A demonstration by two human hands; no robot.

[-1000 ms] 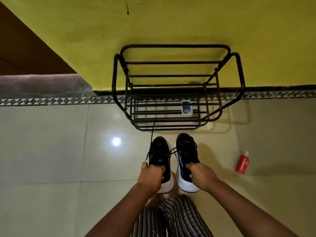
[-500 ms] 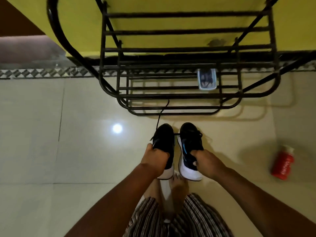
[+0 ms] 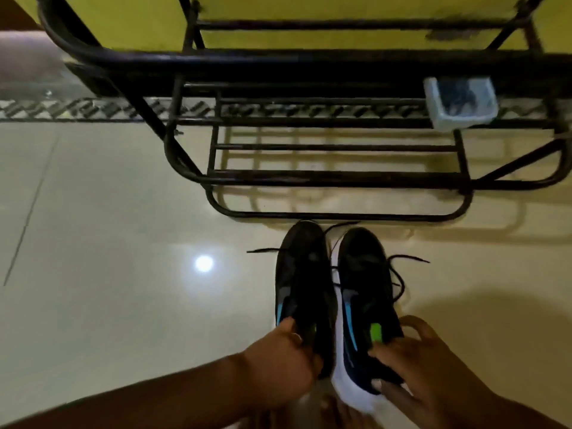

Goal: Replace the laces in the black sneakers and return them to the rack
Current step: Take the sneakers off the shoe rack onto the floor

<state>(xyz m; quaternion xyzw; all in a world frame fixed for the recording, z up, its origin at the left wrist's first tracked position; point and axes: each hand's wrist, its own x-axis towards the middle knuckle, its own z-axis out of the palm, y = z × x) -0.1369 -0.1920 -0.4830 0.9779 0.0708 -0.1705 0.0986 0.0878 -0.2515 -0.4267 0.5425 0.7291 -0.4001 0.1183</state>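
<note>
Two black sneakers with white soles and blue and green marks point toward the black metal rack (image 3: 340, 178). My left hand (image 3: 278, 363) grips the heel of the left sneaker (image 3: 301, 280). My right hand (image 3: 411, 366) grips the heel of the right sneaker (image 3: 365, 283), thumb on the inside of the collar. Black laces stick out loose on both sides. The toes are just short of the rack's lowest front bar. The view is blurred.
A small pale plastic container (image 3: 458, 103) sits on a rack shelf at the right. The rack stands against a yellow wall (image 3: 340, 7) on a glossy tiled floor (image 3: 108, 243). My bare feet (image 3: 337, 413) show below the shoes.
The view has closed in on the rack and dropped lower. Both hands have carried the sneakers forward to the rack's front bar. The red bottle at the right has left the frame.
</note>
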